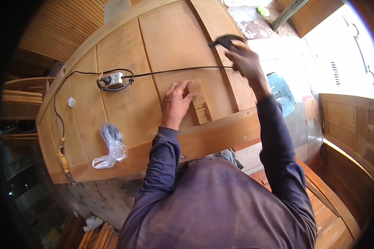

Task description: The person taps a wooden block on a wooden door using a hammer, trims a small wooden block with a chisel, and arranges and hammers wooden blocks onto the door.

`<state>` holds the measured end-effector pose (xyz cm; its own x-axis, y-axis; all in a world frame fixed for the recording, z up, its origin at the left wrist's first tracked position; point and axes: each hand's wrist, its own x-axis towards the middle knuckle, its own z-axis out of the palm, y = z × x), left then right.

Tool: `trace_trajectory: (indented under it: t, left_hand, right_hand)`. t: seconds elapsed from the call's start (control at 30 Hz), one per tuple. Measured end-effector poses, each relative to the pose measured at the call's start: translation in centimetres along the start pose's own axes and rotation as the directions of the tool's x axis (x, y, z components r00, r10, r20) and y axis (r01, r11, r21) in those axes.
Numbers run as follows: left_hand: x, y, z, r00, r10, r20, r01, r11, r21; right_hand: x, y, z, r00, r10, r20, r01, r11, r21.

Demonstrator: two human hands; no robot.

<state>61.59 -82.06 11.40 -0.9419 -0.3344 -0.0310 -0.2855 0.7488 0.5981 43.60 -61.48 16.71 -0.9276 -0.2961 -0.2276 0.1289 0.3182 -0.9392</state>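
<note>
My left hand (176, 103) steadies a short rough wood block (200, 101), thumb and fingers against its left edge and upper end. The block lies on a large panelled wooden door (170, 41), close to its near rail. Raised at the right, my right hand (246, 62) is wrapped round a hammer (227, 40) with a dark head, smeared by motion. The hammer is above the door's right side, apart from the block. Most of its handle is hidden by the hand.
A black cable (178, 70) crosses the door to a white power socket (115, 79). A clear plastic bag (111, 145) and a yellow-handled tool with a cord (63, 159) lie to the left. More wooden doors (351, 124) stand at the right.
</note>
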Motion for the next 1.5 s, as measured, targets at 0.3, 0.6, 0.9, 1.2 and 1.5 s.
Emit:
trace_trajectory:
  t: [0.3, 0.6, 0.9, 1.2, 1.5]
  left_hand:
    - [-0.5, -1.0, 0.8, 0.995, 0.051, -0.083, -0.056, 0.997, -0.050]
    - [-6.4, -4.2, -1.1, 0.960, 0.044, -0.277, -0.117, 0.960, -0.253]
    - [-10.9, -3.9, -1.8, 0.967, -0.035, -0.252, -0.035, 0.962, -0.270]
    - [-19.0, -5.9, -10.0, 0.804, 0.046, -0.592, 0.002, 0.997, 0.079]
    - [-20.7, -10.5, -15.6, 0.476, -0.161, -0.865, 0.465, 0.880, 0.092]
  right_hand:
    - [15.1, 6.2, 5.5, 0.957, -0.290, -0.014, 0.261, 0.879, -0.400]
    - [1.8, 4.8, 4.4, 0.780, -0.596, 0.190, 0.609, 0.653, -0.451]
    - [-11.7, 5.3, 7.8, 0.951, -0.300, 0.070, 0.300, 0.852, -0.429]
    - [-8.7, 5.8, 4.6, 0.897, -0.438, -0.060, 0.406, 0.870, -0.281]
    - [-14.3, -1.8, 19.8, 0.564, -0.531, 0.633, 0.604, 0.788, 0.123]
